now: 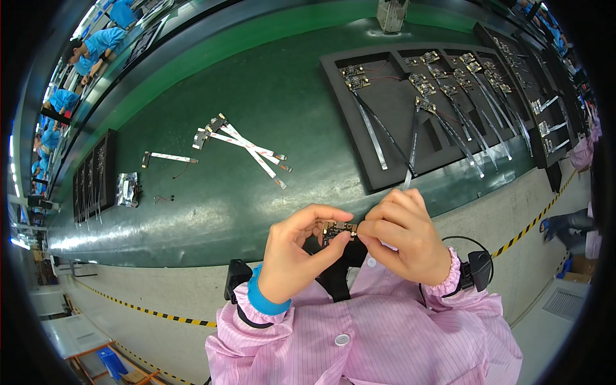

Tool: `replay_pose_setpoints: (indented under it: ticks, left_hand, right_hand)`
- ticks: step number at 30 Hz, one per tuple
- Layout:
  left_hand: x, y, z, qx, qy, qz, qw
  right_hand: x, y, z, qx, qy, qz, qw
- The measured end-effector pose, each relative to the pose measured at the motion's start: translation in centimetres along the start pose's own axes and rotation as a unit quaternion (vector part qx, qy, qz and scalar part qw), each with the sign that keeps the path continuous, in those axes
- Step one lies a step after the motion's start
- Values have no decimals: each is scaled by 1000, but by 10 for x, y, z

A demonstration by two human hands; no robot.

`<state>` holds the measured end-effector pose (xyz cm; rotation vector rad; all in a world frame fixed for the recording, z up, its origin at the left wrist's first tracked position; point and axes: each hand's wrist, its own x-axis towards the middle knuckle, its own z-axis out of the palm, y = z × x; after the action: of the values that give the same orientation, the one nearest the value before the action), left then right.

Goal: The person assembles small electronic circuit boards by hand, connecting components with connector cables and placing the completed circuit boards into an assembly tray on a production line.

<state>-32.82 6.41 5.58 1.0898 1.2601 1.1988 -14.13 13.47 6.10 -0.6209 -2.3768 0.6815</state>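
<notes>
My left hand (292, 247) holds a small black circuit board (338, 230) between thumb and fingers, just in front of the table's near edge. The board carries light metal parts on its face. At the board's right end, my right hand (404, 234) is closed in a pinch, thumb and forefinger touching that end. Whatever lies between these fingertips is hidden. Just above the right knuckles, a flat silvery ribbon cable (408, 178) hangs over the edge of a dark foam tray (398, 151). That tray bears several circuit boards (423, 83) with ribbon cables.
On the green table (237, 83) lie several white ribbon cables (250, 151) with dark connector ends, and another one (170, 156) further left. A silver pouch (128, 189) and a black tray (94, 173) stand at the far left. More foam trays (545, 122) are at right.
</notes>
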Motion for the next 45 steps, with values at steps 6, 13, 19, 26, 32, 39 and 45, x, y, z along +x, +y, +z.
replay_pose_setpoints:
  ticks: [6, 13, 19, 26, 32, 39, 45]
  left_hand:
    - [-1, 0, -1, 53, -9, -22, 998]
    - [-1, 0, 0, 50, -9, -8, 999]
    - [0, -1, -1, 28, -9, -7, 1000]
    - [0, 1, -1, 12, -13, -12, 1000]
    - [0, 0, -1, 19, -14, -19, 1000]
    - [0, -1, 0, 14, -12, -14, 1000]
    - [0, -2, -1, 23, -12, -14, 1000]
  right_hand:
    - [0, 0, 1, -1, -3, 3, 1000]
    - [1, -1, 4, 41, 22, 19, 999]
    - [1, 0, 3, 45, 27, 18, 998]
    - [1, 1, 3, 40, 20, 14, 999]
    - [1, 1, 4, 41, 20, 19, 999]
    - [-1, 1, 5, 27, 16, 13, 999]
    - [-1, 1, 6, 33, 18, 18, 999]
